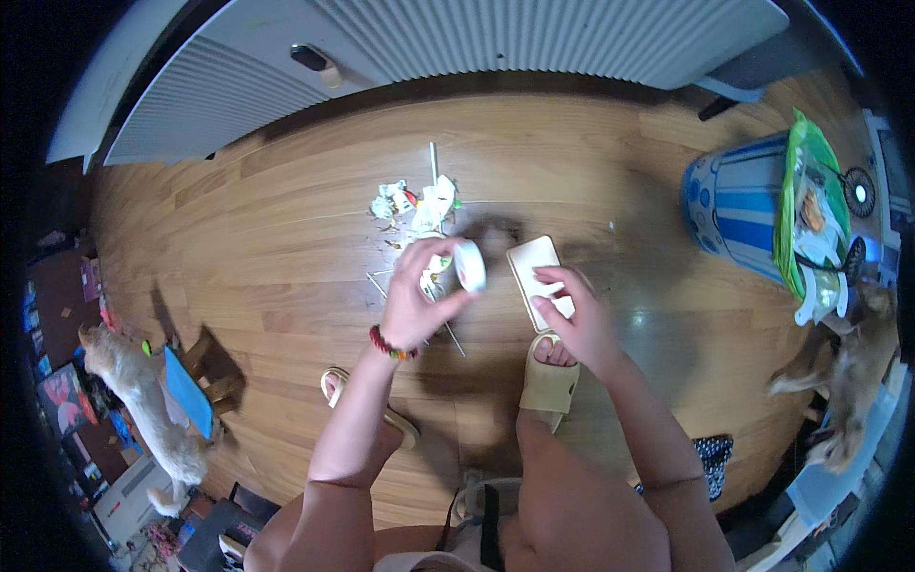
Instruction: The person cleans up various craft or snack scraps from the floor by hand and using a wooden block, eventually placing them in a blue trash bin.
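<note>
My left hand [422, 297], with a beaded bracelet at the wrist, grips a small round white container or roll [470, 266] by its rim, above the wooden floor. To its right my right hand [575, 311] hovers with fingers apart over a flat cream rectangular object [536, 272] lying on the floor. Whether the fingertips touch that object I cannot tell. Behind and under my left hand lies a small heap of litter: crumpled white paper [434, 204], a crumpled wrapper [392, 200], a thin white stick [433, 161], more thin sticks and dark crumbs.
A blue-and-white bin [740, 204] with a green liner, full of rubbish, lies tipped or leans at the right. One cat [154, 407] stands at the left by a small blue-topped stool [187, 393]; another furry animal [858, 372] is at the right. A ribbed white cabinet [500, 43] spans the far side.
</note>
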A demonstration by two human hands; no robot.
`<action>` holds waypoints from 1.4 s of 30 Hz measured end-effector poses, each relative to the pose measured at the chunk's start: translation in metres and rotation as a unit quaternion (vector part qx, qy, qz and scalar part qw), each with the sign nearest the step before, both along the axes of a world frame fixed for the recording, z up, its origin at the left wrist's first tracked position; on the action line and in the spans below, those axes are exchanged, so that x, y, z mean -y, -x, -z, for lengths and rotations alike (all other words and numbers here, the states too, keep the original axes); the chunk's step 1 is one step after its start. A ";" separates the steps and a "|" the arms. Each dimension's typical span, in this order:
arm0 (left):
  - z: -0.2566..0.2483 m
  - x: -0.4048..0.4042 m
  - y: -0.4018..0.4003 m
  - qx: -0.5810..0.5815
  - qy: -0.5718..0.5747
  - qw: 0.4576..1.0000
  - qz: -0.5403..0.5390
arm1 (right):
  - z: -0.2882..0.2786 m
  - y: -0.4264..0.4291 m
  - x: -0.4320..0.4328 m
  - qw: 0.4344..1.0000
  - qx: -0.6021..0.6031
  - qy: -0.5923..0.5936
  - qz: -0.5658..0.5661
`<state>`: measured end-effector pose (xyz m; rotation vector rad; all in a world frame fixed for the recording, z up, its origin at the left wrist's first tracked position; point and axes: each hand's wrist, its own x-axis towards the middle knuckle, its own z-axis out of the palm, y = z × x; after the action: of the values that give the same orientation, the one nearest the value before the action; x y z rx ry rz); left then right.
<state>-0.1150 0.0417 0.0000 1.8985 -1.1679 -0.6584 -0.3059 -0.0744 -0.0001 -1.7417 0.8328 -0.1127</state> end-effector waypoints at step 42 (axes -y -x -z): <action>-0.030 -0.001 0.031 -0.042 0.116 0.987 0.103 | 0.014 0.004 0.008 0.787 0.292 -0.542 0.049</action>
<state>-0.1463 0.0428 0.0305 1.5550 -1.3356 -0.6742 -0.3104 -0.0829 -0.0145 -0.4965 0.3564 -0.1823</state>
